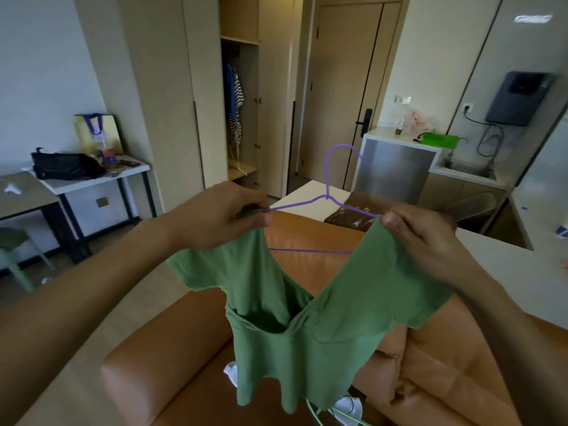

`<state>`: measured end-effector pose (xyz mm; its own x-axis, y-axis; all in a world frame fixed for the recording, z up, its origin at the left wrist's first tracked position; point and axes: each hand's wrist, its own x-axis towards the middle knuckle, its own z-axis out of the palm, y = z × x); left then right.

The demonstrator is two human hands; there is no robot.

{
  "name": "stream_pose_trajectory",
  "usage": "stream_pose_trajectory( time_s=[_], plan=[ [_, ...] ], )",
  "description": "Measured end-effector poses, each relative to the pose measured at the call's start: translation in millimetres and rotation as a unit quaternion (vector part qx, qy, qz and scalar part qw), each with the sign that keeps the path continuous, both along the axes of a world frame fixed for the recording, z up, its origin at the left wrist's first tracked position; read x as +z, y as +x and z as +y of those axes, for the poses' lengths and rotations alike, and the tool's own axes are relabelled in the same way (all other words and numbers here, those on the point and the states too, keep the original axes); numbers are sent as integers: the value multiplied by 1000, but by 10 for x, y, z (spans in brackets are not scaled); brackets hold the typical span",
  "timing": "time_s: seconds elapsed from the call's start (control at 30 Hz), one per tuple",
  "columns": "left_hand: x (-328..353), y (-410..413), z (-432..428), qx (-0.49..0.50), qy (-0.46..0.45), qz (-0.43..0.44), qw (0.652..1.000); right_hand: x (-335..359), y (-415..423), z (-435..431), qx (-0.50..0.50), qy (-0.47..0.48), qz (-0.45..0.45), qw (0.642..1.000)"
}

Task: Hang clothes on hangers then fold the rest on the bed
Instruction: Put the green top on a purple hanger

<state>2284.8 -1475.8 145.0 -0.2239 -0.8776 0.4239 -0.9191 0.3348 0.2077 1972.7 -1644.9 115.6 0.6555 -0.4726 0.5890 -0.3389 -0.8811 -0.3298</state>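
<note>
A green T-shirt [307,327] hangs in the air in front of me, its neck opening spread wide. Inside it sits a purple wire hanger [328,192], hook pointing up, its lower bar showing across the neck opening. My left hand [221,215] pinches the shirt's left shoulder together with the hanger's left end. My right hand [424,238] grips the shirt's right shoulder over the hanger's right arm. The hanger's ends are hidden under fabric and fingers.
An orange leather sofa [172,348] lies below, with white cloth [232,373] and a green hanger [316,413] on its seat. An open wardrobe [246,118] with hung striped and blue clothes [235,103] stands ahead. A desk with bags [92,176] is at left, a counter [507,265] at right.
</note>
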Motion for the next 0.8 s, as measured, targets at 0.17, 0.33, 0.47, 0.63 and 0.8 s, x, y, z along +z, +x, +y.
stream_pose_trajectory(
  time_s=[0.17,0.33,0.47,0.63,0.8],
  plan=[
    [-125,154,256,20,-27,30,999,5,445,114,37,-14,22,999],
    [-189,550,544,88,-76,96,989,7,1006,262,7,-28,26,999],
    [-210,963,825,169,-64,168,969,-75,1561,658,-67,21,-42,997],
    [-225,1289,1193,241,33,319,916,-209,2206,1306,-33,127,-72,989],
    [-268,1595,1477,272,85,532,798,-298,2904,2018,98,282,2,954]
  ],
)
